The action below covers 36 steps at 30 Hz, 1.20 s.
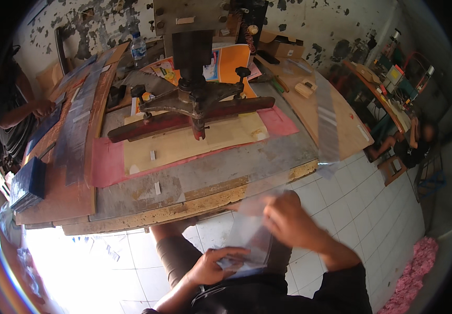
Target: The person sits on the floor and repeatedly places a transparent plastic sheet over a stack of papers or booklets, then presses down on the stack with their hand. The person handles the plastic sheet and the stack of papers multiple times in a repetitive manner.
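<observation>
Over my lap I hold a clear plastic sheet (250, 226), thin and see-through; whether it is a bag or a single sheet I cannot tell. My left hand (216, 266) grips its lower end, with the fingers curled over it near my thigh. Higher up and to the right, my right hand (287, 219) is closed in a pinch at the sheet's upper edge. In front of me stands a press with a long red-edged bar (192, 119), above a yellowish board (194, 150) on a pink sheet (106, 162). Both hands are apart from the press.
The worktable's worn front edge (194, 213) lies just beyond my hands. Clear strips (328, 123) hang over its right side. Dark blue stacked pieces (29, 183) stand at left, and a wooden block (306, 88) at right. One person works at left; another sits at far right.
</observation>
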### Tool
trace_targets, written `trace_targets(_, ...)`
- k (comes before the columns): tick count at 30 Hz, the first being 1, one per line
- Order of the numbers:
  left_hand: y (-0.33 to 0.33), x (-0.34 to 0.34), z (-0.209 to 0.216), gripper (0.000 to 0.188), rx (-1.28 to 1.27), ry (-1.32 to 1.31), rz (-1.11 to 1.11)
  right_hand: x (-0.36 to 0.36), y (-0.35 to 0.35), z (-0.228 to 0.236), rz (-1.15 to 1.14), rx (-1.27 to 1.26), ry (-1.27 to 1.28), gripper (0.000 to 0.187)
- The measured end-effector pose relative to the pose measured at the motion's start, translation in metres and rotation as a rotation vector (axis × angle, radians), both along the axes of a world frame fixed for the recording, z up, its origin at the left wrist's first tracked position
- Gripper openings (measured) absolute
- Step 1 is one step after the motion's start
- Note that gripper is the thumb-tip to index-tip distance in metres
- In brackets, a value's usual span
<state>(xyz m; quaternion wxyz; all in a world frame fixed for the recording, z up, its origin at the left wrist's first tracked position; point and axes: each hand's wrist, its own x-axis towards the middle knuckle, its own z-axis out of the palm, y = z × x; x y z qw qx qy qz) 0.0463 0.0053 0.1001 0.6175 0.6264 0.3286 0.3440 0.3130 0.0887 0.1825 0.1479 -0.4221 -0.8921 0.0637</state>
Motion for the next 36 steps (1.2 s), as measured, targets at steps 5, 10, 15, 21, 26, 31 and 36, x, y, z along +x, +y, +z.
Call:
trace_targets(5, -0.027, -0.015, -0.012, 0.042, -0.019, 0.019, -0.037, -0.026, -0.038, -0.081, 0.106, -0.793, 0.423, 0.016)
trace_targets(10, -0.011, -0.007, -0.050, 0.051, -0.117, 0.073, 0.052, -0.021, -0.013, -0.217, -0.037, -0.121, -0.061, 0.017)
trace_targets(15, -0.005, -0.008, -0.048, 0.084, -0.120, 0.068, 0.152, -0.029, 0.025, -0.166, 0.059, -1.283, 1.010, 0.014)
trace_targets(21, 0.002, -0.008, -0.055, 0.107, -0.133, 0.090, 0.257, -0.035, 0.005, -0.096, -0.029, -0.511, 0.306, 0.016)
trace_targets(26, 0.009, -0.001, -0.050, 0.096, -0.079, 0.158, 0.306, -0.050, -0.029, -0.063, 0.082, -0.330, 0.334, 0.016)
trace_targets(31, 0.014, 0.008, -0.059, 0.088, -0.058, 0.061, 0.484, -0.065, -0.051, -0.079, 0.042, -0.204, 0.382, 0.026)
trace_targets(36, 0.016, 0.007, -0.074, 0.073, -0.155, -0.069, 0.471, -0.066, -0.064, -0.066, 0.054, -0.244, 0.419, 0.032)
